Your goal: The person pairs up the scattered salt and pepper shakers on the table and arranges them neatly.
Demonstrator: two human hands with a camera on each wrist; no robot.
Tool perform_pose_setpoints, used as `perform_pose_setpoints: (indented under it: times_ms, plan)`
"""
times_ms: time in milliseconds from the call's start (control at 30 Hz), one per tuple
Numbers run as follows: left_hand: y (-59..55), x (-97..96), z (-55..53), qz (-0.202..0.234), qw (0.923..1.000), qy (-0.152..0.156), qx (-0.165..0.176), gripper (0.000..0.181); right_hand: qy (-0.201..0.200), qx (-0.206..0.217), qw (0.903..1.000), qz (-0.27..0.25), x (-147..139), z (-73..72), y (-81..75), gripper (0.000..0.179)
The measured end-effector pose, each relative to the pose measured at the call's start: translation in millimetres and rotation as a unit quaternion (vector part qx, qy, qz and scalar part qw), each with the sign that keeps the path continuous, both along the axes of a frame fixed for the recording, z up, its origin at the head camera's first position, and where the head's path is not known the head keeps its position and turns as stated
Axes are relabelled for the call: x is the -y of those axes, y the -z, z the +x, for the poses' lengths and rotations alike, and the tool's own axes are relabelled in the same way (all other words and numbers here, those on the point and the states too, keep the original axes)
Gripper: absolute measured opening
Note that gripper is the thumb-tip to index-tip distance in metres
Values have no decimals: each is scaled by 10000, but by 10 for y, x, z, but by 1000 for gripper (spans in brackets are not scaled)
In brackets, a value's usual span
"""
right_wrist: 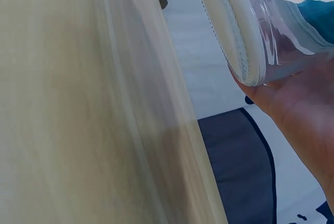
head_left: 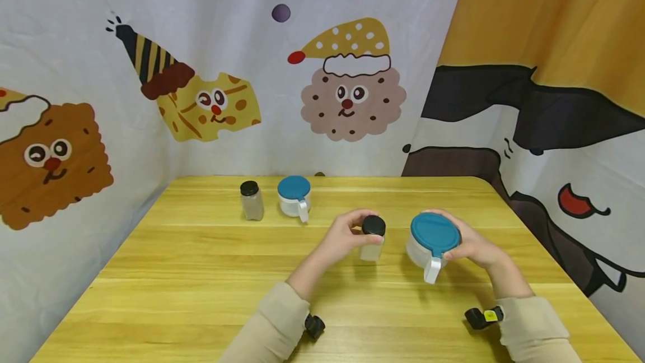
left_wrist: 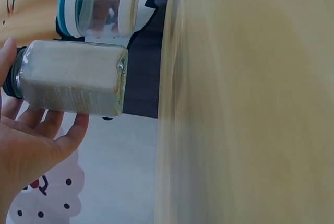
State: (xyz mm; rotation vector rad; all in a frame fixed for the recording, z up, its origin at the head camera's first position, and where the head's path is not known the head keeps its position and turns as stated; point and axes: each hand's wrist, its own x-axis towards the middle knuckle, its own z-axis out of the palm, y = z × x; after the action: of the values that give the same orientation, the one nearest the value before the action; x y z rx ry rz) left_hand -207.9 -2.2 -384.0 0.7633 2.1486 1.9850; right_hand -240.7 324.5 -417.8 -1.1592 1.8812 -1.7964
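Note:
My left hand (head_left: 351, 232) grips a small glass spice jar (head_left: 370, 250) near its black lid, thumb on one side and fingers on the other. In the left wrist view the jar (left_wrist: 73, 78) shows pale contents inside clear, squarish walls. To its right, my right hand (head_left: 466, 242) holds a clear round container (head_left: 419, 254) with a blue lid (head_left: 435, 232) and a white handle pointing toward me. The right wrist view shows this container (right_wrist: 261, 31) raised above the table, a pale layer at its bottom and the palm along its side.
Toward the back left of the wooden table (head_left: 201, 273) stand a second black-lidded jar (head_left: 252, 205) and a second blue-lidded container (head_left: 289, 205) with a white handle. A curtain (head_left: 221, 27) printed with cartoon figures hangs right behind the table's far edge.

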Motion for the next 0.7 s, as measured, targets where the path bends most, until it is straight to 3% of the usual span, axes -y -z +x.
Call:
perform_pose_setpoints:
  times_ms: [233,500,700]
  plan:
    - [221,-148,-144,47,10000,-25,-52,41,61,57,10000,-29,-75,-18,43,84]
    - [273,-260,-173,159,9995,64,-257,41,100,149,9998,28,-153,-52,89,84]
    - [305,-330,-196,172,9996,108,-194,41,32,145,9999,48,-202,-63,106,85]
